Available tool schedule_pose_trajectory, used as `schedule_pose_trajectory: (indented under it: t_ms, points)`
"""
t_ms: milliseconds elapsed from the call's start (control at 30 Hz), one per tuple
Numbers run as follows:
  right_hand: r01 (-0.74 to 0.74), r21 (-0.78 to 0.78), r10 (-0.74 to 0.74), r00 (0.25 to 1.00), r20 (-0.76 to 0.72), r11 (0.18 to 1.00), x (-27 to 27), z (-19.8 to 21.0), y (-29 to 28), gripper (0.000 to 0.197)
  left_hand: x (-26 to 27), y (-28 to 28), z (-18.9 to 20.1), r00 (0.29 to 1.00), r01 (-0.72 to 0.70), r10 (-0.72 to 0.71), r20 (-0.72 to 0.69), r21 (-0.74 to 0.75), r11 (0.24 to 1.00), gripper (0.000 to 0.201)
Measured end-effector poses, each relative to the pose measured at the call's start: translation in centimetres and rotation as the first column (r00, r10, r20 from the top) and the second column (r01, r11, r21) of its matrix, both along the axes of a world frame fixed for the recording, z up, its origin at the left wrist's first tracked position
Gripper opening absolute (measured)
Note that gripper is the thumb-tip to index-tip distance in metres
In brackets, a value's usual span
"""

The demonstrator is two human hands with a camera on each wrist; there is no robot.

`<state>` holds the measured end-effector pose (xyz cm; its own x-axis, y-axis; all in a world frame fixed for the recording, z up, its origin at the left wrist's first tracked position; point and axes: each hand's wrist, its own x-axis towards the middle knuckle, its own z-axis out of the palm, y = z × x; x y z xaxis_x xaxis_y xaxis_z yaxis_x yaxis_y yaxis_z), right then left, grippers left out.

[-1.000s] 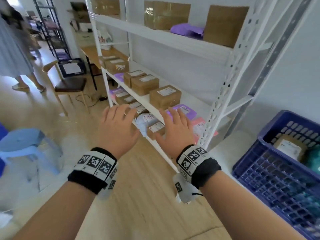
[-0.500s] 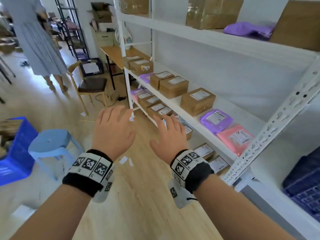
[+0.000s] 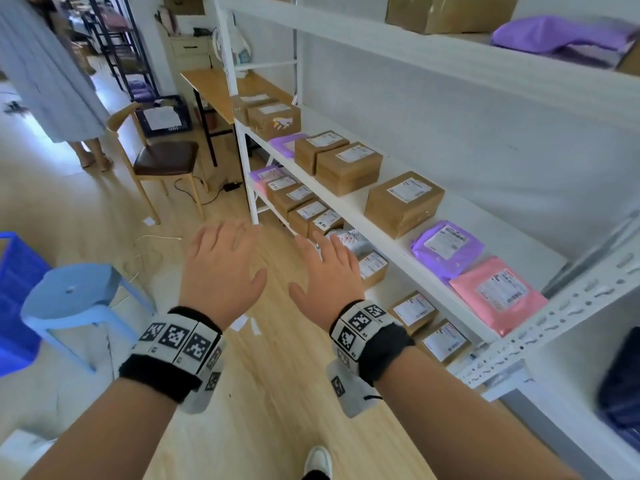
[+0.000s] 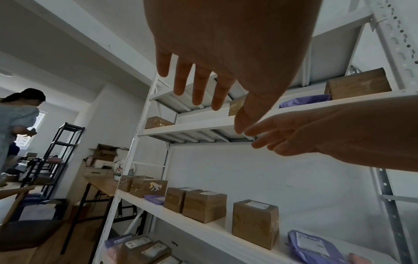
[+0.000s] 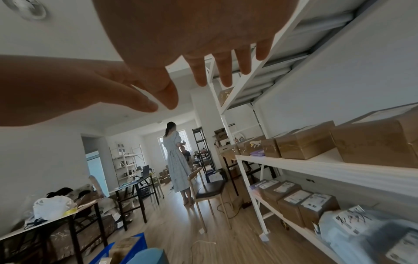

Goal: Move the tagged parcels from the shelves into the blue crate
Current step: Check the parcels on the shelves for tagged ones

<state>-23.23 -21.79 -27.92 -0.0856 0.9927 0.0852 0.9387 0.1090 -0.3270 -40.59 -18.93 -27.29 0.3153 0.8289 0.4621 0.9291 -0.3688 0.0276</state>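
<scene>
My left hand and right hand float palm-down over the wooden floor, fingers straight, holding nothing. Both are apart from the white rack on the right. Its middle shelf carries labelled brown boxes, a purple mailer and a pink mailer. On the lower shelf lie more labelled boxes and a grey bag just past my right fingertips. A dark blue crate shows blurred at the far right edge. The left wrist view shows spread fingers; the right wrist view does too.
A light blue stool and another blue crate stand at the left. A wooden chair, a wooden table and a person in a pale dress are ahead. A loose cable lies on the floor.
The view has swung left along the rack, so the dark blue crate slid to the right edge. Both hands stayed open and empty, moving with me along the shelves.
</scene>
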Motion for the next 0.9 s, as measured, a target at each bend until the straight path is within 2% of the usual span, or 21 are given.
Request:
schedule_pose_trajectory:
  t_ms: [267,500,733,900]
  points:
    - [0.053,0.05,-0.052,0.999,-0.004,0.997,1.5,1.1,10.4,0.073,2.5,10.0,1.1,0.998,0.062,-0.062,-0.005,0.004,0.998,0.062]
    - [0.091,0.016,-0.091,0.996,0.023,0.996,2.3,1.1,14.9,0.073,2.8,15.4,0.7,0.997,0.076,-0.075,0.016,-0.041,0.996,0.061]
    - [0.26,-0.023,-0.259,0.965,0.027,0.965,2.9,0.0,18.5,0.072,4.0,21.5,-0.3,0.976,0.216,-0.214,0.042,-0.044,0.975,0.059]
    - [0.434,-0.009,-0.434,0.901,0.021,0.901,2.0,-0.7,22.5,0.069,3.6,27.6,-0.3,0.931,0.364,-0.364,0.009,-0.077,0.928,0.058]
